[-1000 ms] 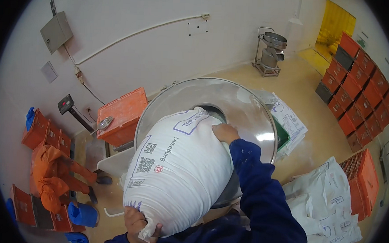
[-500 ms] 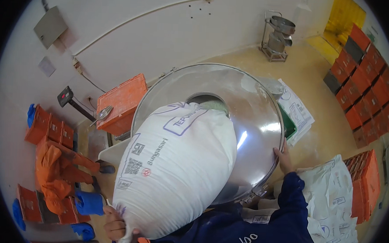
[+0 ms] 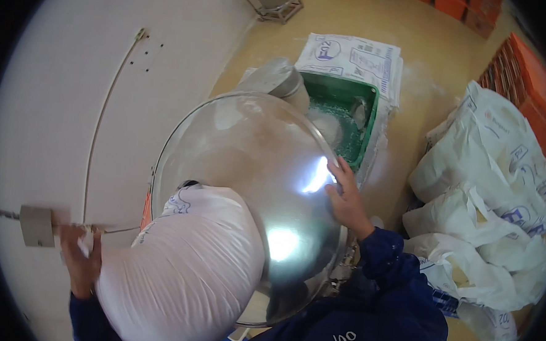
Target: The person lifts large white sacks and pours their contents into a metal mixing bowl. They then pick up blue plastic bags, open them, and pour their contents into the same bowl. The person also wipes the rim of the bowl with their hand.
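A large, full white sack (image 3: 187,271) lies tilted on the round, shiny metal lid (image 3: 244,138) of a big vessel. Its far end sits at the dark opening (image 3: 189,183) in the lid, which it mostly covers. My left hand (image 3: 82,256) is raised at the sack's left side, fingers apart and slightly blurred, holding nothing. On the lid's right edge rests my right hand (image 3: 347,202), its fingers and thumb spread over the metal.
Behind the lid stand a metal container (image 3: 283,84) and a green crate (image 3: 345,91) with white powder, next to flat printed sacks (image 3: 359,58). Crumpled white sacks (image 3: 483,163) are heaped at right, beside orange crates (image 3: 530,85). A wall (image 3: 53,128) rises at left.
My left hand has let go of the sack's gathered near end and sits by its side. My right hand has shifted from gripping the rim onto the lid. The view has turned right.
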The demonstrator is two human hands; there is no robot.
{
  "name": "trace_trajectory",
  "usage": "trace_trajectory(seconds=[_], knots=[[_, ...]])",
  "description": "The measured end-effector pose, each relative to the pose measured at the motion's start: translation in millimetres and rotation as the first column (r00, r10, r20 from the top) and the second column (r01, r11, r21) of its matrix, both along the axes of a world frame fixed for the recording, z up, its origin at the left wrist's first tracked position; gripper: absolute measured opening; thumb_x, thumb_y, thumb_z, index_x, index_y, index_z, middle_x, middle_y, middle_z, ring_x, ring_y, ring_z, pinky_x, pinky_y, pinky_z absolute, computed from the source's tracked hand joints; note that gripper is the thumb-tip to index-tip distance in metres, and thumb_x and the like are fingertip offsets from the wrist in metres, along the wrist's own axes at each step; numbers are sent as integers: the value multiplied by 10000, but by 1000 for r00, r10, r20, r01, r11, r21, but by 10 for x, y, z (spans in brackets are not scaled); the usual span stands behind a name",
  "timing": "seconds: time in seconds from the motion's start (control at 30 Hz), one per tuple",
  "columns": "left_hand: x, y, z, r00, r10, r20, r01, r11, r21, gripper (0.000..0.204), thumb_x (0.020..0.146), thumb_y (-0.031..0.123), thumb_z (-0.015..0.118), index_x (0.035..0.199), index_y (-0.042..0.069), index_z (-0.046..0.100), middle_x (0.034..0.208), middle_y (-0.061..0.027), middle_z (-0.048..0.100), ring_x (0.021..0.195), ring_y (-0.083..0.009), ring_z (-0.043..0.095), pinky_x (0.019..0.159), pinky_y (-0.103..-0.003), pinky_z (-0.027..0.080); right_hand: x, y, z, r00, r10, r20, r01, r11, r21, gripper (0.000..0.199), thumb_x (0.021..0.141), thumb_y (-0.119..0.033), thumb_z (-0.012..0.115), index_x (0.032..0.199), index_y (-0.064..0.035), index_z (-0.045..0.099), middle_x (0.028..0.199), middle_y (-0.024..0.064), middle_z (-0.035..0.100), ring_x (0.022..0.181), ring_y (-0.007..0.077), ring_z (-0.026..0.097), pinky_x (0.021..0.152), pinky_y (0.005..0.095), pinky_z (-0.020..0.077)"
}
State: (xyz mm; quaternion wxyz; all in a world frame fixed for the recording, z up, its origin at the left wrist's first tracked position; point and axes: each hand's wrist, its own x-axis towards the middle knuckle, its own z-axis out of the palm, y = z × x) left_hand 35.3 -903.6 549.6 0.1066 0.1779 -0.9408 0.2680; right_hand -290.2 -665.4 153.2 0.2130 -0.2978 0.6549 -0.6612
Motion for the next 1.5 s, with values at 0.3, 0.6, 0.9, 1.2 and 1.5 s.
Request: trace_trajectory(seconds=[0.3,0.6,0.9,1.2,1.5], knots=[[-2300,-806,-641,630,263,731,-187,964,-187,210,672,273,733,656,67,694,695,-133,634,802,-280,581,863,-423,348,-93,74,-97,998,-10,-59,12,1000,24,519,832,-40,565,1330,-172,502,1474,228,250,1360,454,203,1098,508,180],[-3271,-1258,-1846,222,405,887,23,907,-420,256,792,397,627,854,170,728,874,-29,694,928,-201,627,1055,-470,235,-339,171,-59,998,-36,-53,37,999,20,462,809,-12,574,1230,-201,561,1445,200,287,1332,476,235,1066,542,219],[-3827,1200,-3086,992,-115,57,67,844,532,365,799,172,587,1151,81,549,1151,-141,550,1108,-345,481,996,-524,278,-433,188,-21,989,1,-146,9,997,70,421,838,-82,558,1253,-144,516,1445,229,277,1313,452,274,1059,531,234],[-265,2511,-3356,973,226,-54,-139,751,646,557,730,317,681,1207,69,534,1307,-231,435,1178,-403,422,1016,-547,283,-95,90,-3,985,-22,-173,30,999,44,426,809,-25,563,1229,-40,494,1400,282,317,1296,435,323,1076,479,251],[672,2393,-3266,693,704,-156,-513,634,579,674,810,527,570,1340,123,468,1420,-221,341,1314,-438,284,1064,-598,181,70,21,79,877,-8,-481,65,993,102,459,853,-4,502,1301,4,403,1434,296,209,1328,429,244,1101,478,191]])
